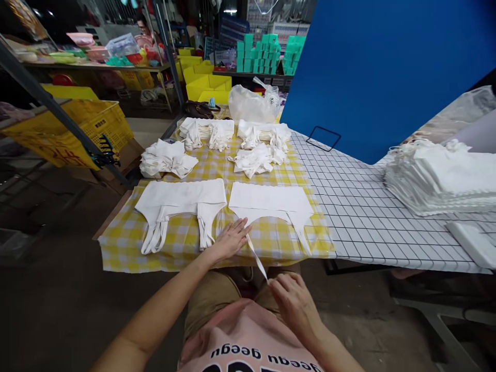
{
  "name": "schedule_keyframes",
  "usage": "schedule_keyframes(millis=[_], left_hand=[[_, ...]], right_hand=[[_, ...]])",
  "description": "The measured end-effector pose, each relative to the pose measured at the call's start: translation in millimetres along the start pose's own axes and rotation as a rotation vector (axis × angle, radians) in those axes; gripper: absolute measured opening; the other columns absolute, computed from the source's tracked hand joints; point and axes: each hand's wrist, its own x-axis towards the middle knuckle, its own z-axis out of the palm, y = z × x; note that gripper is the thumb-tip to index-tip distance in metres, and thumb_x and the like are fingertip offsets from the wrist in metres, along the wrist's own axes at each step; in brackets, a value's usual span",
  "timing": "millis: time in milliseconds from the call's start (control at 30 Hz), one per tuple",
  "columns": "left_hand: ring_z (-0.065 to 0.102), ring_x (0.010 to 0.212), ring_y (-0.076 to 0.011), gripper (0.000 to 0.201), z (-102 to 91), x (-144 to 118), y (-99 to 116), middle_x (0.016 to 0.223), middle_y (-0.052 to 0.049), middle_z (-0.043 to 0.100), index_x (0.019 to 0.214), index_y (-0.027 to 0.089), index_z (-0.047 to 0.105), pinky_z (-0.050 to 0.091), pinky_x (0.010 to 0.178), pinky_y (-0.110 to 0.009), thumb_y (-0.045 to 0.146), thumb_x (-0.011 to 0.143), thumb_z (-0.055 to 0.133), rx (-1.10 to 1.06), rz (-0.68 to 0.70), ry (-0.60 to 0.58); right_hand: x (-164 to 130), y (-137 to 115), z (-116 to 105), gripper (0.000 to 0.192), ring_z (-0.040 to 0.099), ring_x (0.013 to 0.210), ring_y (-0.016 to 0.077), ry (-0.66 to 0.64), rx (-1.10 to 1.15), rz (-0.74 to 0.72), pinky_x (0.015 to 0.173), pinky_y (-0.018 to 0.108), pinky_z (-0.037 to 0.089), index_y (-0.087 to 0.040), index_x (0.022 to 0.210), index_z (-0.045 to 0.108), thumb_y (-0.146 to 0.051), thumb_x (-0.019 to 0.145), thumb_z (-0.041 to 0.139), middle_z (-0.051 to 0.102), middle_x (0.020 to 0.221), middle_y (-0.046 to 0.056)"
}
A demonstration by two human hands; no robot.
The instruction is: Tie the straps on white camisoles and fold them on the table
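A white strapped garment (269,199), perhaps a camisole, lies flat on the yellow checked cloth (271,243) in front of me. My left hand (231,238) rests on its lower left corner, palm down with fingers stretched out. From that corner a narrow white strap (257,258) runs toward me past the table edge. Its near end is pinched in the fingers of my right hand (292,299), above my lap. To the left lies a flat stack of similar white garments (182,199), straps folded down over the cloth.
Behind are crumpled white garments (166,157), another loose pile (258,159) and folded stacks (209,129). A clear plastic bag (253,103) stands beyond. A tall garment stack (445,175) and a blue board (372,72) are at right. A metal post (65,113) and yellow crate (77,132) stand left.
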Motion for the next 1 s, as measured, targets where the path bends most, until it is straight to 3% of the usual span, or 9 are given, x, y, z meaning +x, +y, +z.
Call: schedule_keyframes(millis=[167,267,333,467,567,700,833,1000], left_hand=[[0.018,0.135,-0.0201,0.047,-15.5,0,13,0.146,-0.008,0.024,0.132,0.021,0.038,0.015,0.108,-0.045,0.015,0.085,0.037,-0.153,0.004,0.011],[0.035,0.128,-0.0195,0.034,-26.8,3,28,0.134,-0.005,0.046,0.114,0.022,0.057,0.014,0.109,-0.043,0.015,0.084,0.042,-0.287,0.052,0.063],[0.053,0.109,-0.0173,0.024,-32.3,6,35,0.113,-0.002,0.063,0.098,0.021,0.064,0.018,0.107,-0.040,0.020,0.084,0.045,-0.396,0.042,0.109],[0.058,0.073,-0.0131,0.024,-37.0,14,36,0.080,0.000,0.068,0.084,0.018,0.067,0.040,0.082,-0.027,0.034,0.082,0.050,-0.611,-0.037,0.135],[0.055,0.066,-0.0118,0.028,-37.6,19,36,0.073,-0.001,0.067,0.078,0.015,0.067,0.040,0.063,-0.021,0.036,0.081,0.049,-0.760,-0.073,0.124],[0.054,0.065,-0.0113,0.031,-38.3,23,36,0.071,-0.002,0.066,0.078,0.014,0.066,0.040,0.064,-0.020,0.038,0.082,0.047,-0.849,-0.094,0.173],[0.054,0.067,-0.0119,0.031,-39.6,23,32,0.071,-0.002,0.065,0.080,0.014,0.066,0.041,0.065,-0.021,0.039,0.081,0.047,-0.884,-0.109,0.202],[0.055,0.066,-0.0121,0.026,-40.2,20,24,0.070,-0.003,0.065,0.075,0.012,0.066,0.041,0.063,-0.021,0.035,0.076,0.053,-0.975,-0.181,0.189]], right_hand=[[34,26,-43,0.027,0.042,0.062,0.0132,0.084,-0.183,-0.147,0.069,0.028,0.030,-0.017,0.090,0.062,-0.008,0.088,0.036,0.051,0.065,0.002],[55,42,-57,0.030,0.044,0.066,0.0139,0.104,-0.256,-0.221,0.071,0.029,0.031,-0.019,0.095,0.062,-0.006,0.087,0.036,0.052,0.068,0.003],[69,57,-58,0.030,0.045,0.068,0.0146,0.122,-0.298,-0.238,0.071,0.029,0.032,-0.020,0.098,0.062,-0.008,0.087,0.037,0.053,0.070,0.004],[96,97,-45,0.025,0.048,0.072,0.0172,0.057,-0.379,-0.099,0.068,0.030,0.033,-0.020,0.100,0.062,-0.012,0.086,0.042,0.055,0.078,0.006],[111,114,-23,0.029,0.050,0.081,0.0215,-0.066,-0.388,0.066,0.066,0.031,0.036,-0.018,0.106,0.059,-0.010,0.080,0.049,0.057,0.093,0.010],[120,101,8,0.033,0.053,0.081,0.0200,-0.196,-0.179,0.038,0.068,0.030,0.040,-0.020,0.111,0.057,-0.014,0.079,0.052,0.057,0.090,0.008],[123,82,27,0.016,0.055,0.073,0.0154,-0.266,-0.054,-0.007,0.064,0.025,0.038,-0.021,0.087,0.063,-0.019,0.085,0.047,0.057,0.079,0.003],[126,93,29,0.020,0.054,0.069,0.0136,-0.183,-0.103,0.053,0.059,0.024,0.033,-0.019,0.078,0.060,-0.020,0.087,0.042,0.059,0.076,0.002]])
